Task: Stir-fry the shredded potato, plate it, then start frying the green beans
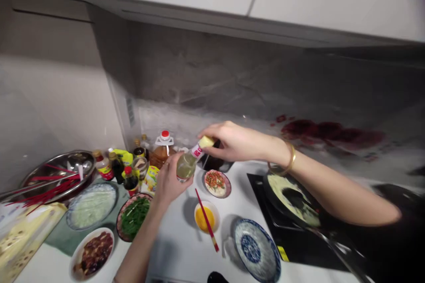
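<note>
My left hand [168, 181] is wrapped round a small clear bottle [187, 164] of pale liquid, tilted with its neck toward the right. My right hand [232, 141] pinches the bottle's pale yellow cap [206, 142]; a gold bangle [288, 161] sits on that wrist. Below the bottle are a small dish of chopped red and white seasoning [215, 182] and a small bowl of beaten egg [204, 217] with red chopsticks [206, 219] across it.
A black pan [292, 201] with pale batter sits on the cooktop at right. A blue patterned plate [256, 250], plates of greens [134, 216], shredded white food [90, 207] and brown meat [93, 254], an oil jug [162, 150], sauce bottles and a steel bowl [59, 170] crowd the counter.
</note>
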Demonstrator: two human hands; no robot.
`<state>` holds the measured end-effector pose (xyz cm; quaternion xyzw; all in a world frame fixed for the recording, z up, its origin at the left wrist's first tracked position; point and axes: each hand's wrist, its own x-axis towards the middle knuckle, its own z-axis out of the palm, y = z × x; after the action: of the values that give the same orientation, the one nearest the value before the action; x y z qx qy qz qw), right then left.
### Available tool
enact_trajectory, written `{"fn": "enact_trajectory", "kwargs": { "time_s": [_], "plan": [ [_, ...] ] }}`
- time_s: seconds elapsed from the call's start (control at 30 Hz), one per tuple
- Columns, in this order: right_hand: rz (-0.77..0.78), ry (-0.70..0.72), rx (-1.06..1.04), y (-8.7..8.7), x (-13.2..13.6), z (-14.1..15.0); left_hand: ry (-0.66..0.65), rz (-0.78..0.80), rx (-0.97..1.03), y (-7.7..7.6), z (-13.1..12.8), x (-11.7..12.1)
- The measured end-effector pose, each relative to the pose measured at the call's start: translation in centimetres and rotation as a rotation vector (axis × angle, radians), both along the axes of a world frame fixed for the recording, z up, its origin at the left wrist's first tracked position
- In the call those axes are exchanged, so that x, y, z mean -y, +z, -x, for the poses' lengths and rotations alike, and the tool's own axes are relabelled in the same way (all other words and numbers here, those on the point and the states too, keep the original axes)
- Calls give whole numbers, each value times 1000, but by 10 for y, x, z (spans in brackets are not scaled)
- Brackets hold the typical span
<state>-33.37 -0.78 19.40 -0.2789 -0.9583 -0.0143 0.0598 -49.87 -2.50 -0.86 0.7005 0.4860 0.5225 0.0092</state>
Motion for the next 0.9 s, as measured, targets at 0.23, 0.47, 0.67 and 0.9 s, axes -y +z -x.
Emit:
{"fn": "enact_trajectory", "kwargs": {
  "time_s": [0.23,0.47,0.67,0.9],
  "plan": [
    [7,-150,367,-36,60,-108,-87,83,-61,-52,-116,50],
    [-201,-77,638,-81,115,-230,-50,160,-106,-76,-249,112],
    [206,40,339,-71,135,-334,-83,150,-60,-85,-333,162],
    [1220,-97,-590,-128,139,-381,-96,214,222,-85,-375,194]
  ]
}}
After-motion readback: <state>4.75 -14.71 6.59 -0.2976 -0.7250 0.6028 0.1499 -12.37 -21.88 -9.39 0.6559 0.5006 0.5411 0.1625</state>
